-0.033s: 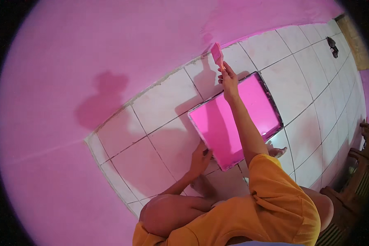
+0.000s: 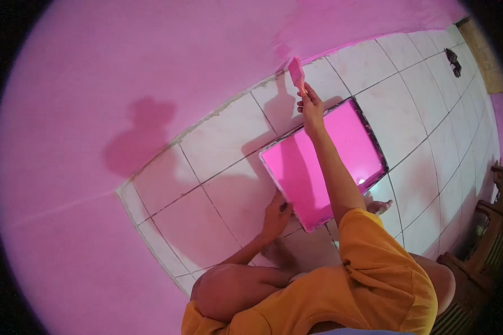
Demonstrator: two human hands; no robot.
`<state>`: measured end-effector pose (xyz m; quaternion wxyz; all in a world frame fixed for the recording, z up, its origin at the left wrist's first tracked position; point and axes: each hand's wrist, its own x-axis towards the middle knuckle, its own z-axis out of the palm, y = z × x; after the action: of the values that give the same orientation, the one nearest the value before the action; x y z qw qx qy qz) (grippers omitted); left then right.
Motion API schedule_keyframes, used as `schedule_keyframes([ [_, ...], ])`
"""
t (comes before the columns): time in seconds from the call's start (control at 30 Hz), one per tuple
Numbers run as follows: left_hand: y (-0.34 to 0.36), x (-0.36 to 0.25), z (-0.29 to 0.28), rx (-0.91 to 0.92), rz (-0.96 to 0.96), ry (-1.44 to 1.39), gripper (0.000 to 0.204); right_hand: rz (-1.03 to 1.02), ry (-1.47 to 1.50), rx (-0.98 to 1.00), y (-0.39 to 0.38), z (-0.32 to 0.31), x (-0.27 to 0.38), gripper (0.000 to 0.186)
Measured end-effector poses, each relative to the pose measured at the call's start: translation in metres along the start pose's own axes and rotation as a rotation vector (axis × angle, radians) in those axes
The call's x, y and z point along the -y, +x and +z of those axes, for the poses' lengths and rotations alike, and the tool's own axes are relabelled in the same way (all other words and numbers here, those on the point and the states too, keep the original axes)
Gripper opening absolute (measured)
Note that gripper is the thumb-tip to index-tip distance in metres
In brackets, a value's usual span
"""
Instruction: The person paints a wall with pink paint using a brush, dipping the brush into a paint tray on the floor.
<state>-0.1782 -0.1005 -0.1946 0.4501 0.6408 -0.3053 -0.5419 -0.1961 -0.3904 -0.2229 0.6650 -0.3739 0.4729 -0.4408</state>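
Note:
In my right hand is a paintbrush, its wide pink-coated head pointing up and away toward the base of the wall. My fingers are closed round its handle. The brush head appears just above the tiles beside the wall. Below my right forearm lies a rectangular paint tray with a dark, paint-smeared rim, full of bright pink paint. At the tray's near left side, my left hand has its fingers curled against the rim; part of the grip is hidden.
A pink wall meets the white tiled floor along a rough-edged line. A small dark object lies on the far right tiles. Brown wooden furniture stands at the right. My bare foot is beside the tray.
The paint tray has shifted very slightly to the right, with my left hand still at its rim. The brush and my right hand are almost unchanged.

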Motion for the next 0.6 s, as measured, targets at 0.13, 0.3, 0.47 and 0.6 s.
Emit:
schedule_keyframes([
  [0.13, 0.006, 0.002, 0.022, 0.002, 0.052, 0.004, 0.059, -0.019, -0.031, -0.093, 0.015, 0.002, -0.008, 0.037],
  [0.3, 0.011, 0.001, 0.042, 0.014, 0.075, -0.008, 0.057, -0.055, -0.091, -0.096, 0.015, 0.01, -0.028, 0.037],
  [0.47, 0.012, 0.01, 0.038, 0.034, -0.057, -0.044, 0.057, -0.055, -0.443, 0.454, -0.024, 0.021, -0.027, 0.035],
  [0.6, 0.008, 0.008, 0.013, 0.098, -0.035, -0.106, 0.054, -0.347, -0.609, 0.425, 0.01, -0.003, -0.046, 0.033],
])
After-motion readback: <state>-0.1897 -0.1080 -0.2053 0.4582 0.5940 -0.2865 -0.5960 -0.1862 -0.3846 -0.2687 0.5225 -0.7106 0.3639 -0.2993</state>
